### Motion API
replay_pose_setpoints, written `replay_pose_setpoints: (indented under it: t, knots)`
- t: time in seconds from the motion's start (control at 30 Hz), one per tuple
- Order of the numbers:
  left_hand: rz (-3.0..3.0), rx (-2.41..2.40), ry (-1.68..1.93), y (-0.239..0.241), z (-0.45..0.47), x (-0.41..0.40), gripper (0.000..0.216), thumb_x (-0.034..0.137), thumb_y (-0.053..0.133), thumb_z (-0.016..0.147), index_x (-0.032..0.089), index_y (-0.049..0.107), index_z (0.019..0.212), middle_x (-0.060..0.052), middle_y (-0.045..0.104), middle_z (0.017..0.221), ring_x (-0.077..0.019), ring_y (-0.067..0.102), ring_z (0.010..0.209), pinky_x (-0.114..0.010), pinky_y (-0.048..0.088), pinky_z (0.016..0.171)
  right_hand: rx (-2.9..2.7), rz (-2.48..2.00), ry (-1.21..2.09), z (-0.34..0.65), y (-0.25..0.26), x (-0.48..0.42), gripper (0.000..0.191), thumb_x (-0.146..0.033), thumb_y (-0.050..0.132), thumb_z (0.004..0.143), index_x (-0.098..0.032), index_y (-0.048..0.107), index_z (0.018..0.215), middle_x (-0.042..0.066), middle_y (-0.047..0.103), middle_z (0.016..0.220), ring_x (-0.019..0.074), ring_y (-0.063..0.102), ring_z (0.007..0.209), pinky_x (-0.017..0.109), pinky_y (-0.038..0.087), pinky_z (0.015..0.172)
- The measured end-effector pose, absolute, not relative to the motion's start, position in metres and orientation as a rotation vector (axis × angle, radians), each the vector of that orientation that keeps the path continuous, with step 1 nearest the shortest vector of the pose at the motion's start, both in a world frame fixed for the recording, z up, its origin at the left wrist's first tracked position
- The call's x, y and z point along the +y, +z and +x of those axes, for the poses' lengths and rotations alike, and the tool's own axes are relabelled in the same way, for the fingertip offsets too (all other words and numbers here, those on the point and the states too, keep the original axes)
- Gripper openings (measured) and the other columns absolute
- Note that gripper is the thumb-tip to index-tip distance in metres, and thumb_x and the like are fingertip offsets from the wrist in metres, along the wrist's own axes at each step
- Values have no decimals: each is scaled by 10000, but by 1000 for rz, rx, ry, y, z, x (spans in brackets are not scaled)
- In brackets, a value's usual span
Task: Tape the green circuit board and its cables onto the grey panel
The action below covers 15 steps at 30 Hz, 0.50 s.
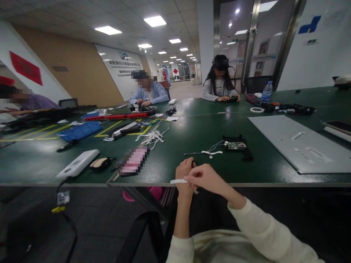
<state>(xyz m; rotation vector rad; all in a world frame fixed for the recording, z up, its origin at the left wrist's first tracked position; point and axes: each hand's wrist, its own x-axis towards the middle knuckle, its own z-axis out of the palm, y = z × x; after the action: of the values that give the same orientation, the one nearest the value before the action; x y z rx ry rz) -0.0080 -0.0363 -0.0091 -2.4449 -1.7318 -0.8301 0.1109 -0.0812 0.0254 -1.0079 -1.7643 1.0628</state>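
Observation:
At the table's front edge, my right hand (205,178) pinches one end of a short white strip (178,181). The strip stretches left across the back of my left hand (184,173). My left hand is closed, its fingers curled mostly out of sight; a dark edge shows beside them, but what it holds I cannot make out. Just beyond both hands lies a small green circuit board (235,145) in a black frame, with thin wires (216,145) running left from it. A white strip of tape (212,152) lies across the wires.
A grey panel (276,146) with white strips lies right. Left are a pink-screened phone (134,160), a mouse (101,163), a white power bank (78,163), a heap of white strips (153,137) and a blue tray (79,131). Several people work around the table.

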Motion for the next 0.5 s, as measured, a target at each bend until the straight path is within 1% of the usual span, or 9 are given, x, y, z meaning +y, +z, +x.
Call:
replay_pose_setpoints:
  t: [0.07, 0.13, 0.23, 0.3, 0.37, 0.5]
  knots:
    - [-2450, -1743, -797, -12, -10, -34, 232, 183, 443, 889, 168, 574, 1080, -65, 644, 1002, -190, 585, 937, -302, 437, 818, -1870, -1284, 740, 96, 17, -84, 302, -403, 577, 834, -170, 662, 662, 18, 656, 633, 131, 600, 603, 223, 402, 593]
    - [-2434, -1752, -784, -14, -9, -32, 240, 186, 452, 887, 172, 567, 1097, -66, 638, 1038, -193, 576, 971, -308, 430, 841, -1955, -1520, 440, 92, 14, -87, 289, -409, 564, 849, -184, 672, 704, 40, 692, 723, 161, 636, 674, 240, 405, 624]
    - [-2424, -1763, -754, -15, -6, -33, 241, 187, 450, 890, 174, 564, 1102, -70, 635, 1069, -199, 569, 996, -315, 425, 850, -2095, -1694, 193, 95, 18, -91, 346, -483, 506, 880, -190, 676, 811, 74, 707, 839, 191, 663, 735, 256, 422, 639]
    - [-2416, -1756, -745, -15, -5, -35, 243, 183, 439, 893, 171, 563, 1101, -71, 639, 1061, -205, 569, 1000, -320, 423, 853, -2128, -1768, 119, 98, 23, -93, 444, -570, 459, 877, -179, 669, 866, 97, 700, 859, 208, 666, 739, 270, 432, 641]
    - [-2407, -1734, -769, -14, -4, -37, 247, 185, 426, 897, 173, 562, 1103, -69, 641, 1051, -208, 571, 999, -324, 421, 856, -2118, -1807, 93, 107, 27, -95, 515, -625, 412, 872, -174, 661, 864, 102, 692, 839, 215, 663, 734, 275, 431, 638]
    - [-2369, -1728, -837, -12, -3, -39, 241, 201, 420, 899, 179, 572, 1084, -65, 645, 1030, -210, 584, 963, -333, 422, 853, -1970, -1766, 163, 166, 34, -82, 493, -572, 369, 912, -197, 661, 783, 58, 681, 758, 169, 636, 695, 248, 407, 642]
